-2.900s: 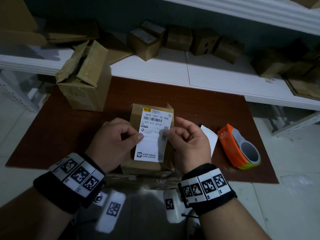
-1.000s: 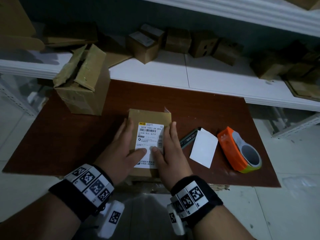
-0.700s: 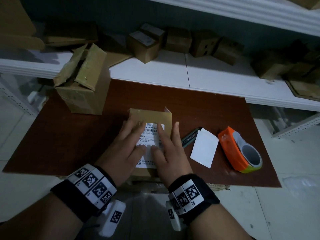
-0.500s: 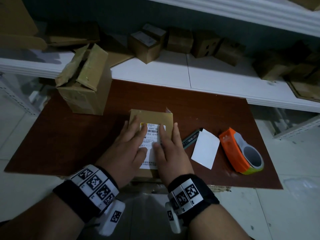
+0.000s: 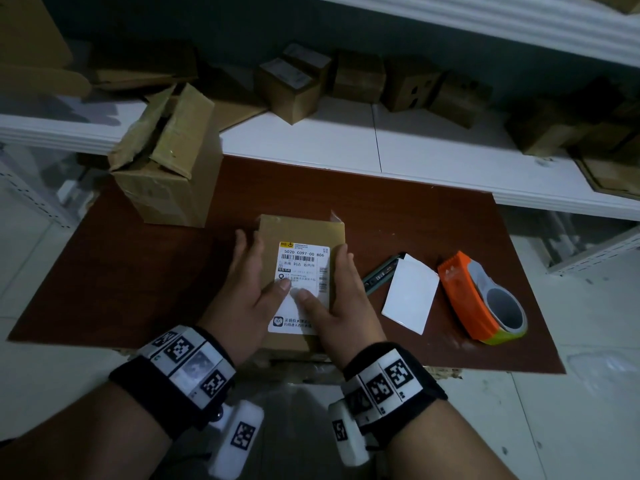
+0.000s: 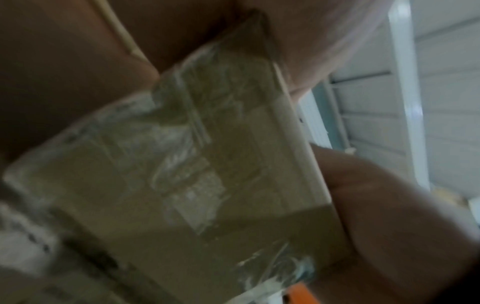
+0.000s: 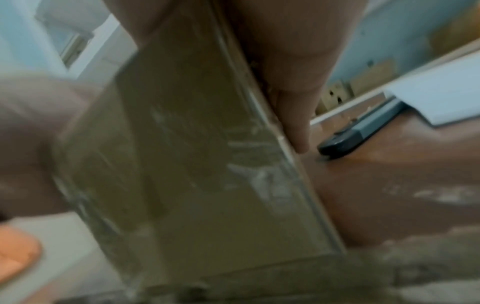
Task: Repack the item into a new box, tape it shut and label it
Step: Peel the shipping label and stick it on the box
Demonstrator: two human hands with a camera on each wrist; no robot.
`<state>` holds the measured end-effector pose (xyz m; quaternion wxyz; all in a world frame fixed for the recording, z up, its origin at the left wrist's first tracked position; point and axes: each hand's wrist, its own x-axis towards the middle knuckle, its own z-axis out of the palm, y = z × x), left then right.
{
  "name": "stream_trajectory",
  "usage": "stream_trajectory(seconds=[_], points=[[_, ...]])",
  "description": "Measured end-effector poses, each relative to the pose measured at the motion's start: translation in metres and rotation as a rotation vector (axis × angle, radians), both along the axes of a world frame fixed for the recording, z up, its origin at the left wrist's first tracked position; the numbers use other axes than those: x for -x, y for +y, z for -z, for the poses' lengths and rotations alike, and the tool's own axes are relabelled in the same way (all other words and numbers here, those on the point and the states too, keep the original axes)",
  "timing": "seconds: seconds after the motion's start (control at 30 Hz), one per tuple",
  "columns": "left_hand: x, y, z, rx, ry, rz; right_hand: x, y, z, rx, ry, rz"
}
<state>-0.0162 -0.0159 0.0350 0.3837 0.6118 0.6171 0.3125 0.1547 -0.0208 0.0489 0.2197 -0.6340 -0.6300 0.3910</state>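
Head view: small taped box [image 5: 302,226] sat near the front edge of the brown table [image 5: 138,271], w/ the white shipping label [image 5: 300,268] stuck on its top face. Left hand [image 5: 247,292] lay along the box's left side, fingers straight, thumb pressing the label's lower middle. Right hand [image 5: 341,299] lay along the right side, fingers straight down that edge, thumb also on the label, tip close to the left thumb. Neither hand curled round anything; both flat & pressing. To the right on the table: white backing sheet [image 5: 410,294], a dark cutter [image 5: 381,273] partly under it, then the orange tape dispenser [image 5: 479,296]. An opened carton [image 5: 166,161] stood at the table's back left.

Left wrist view: blurred; box's taped side [image 6: 207,164] filled the frame, a thumb [image 6: 389,205] at its right edge.

Right wrist view: blurred; box side [image 7: 194,164] central, straight fingers [image 7: 291,82] against its right edge, cutter [image 7: 350,137] on the table beyond.
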Motion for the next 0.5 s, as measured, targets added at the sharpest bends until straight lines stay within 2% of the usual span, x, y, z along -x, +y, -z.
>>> stream_trajectory(seconds=[0.17,0.3,0.37,0.43,0.5], points=[[0.001,0.001,0.000,-0.008,-0.248,0.012,-0.014,-0.001,0.005,0.118,0.252,0.028],[0.000,0.002,0.001,-0.087,-0.200,0.058,-0.023,-0.004,0.006,0.156,0.418,0.009],[0.001,0.003,0.004,-0.069,-0.233,0.065,-0.023,-0.004,0.005,0.137,0.362,-0.037],[0.003,0.003,0.003,0.013,-0.335,0.077,-0.024,-0.006,0.006,0.111,0.258,-0.120],[0.006,0.004,0.002,0.081,-0.358,0.109,-0.026,-0.006,0.004,0.132,0.244,-0.150]])
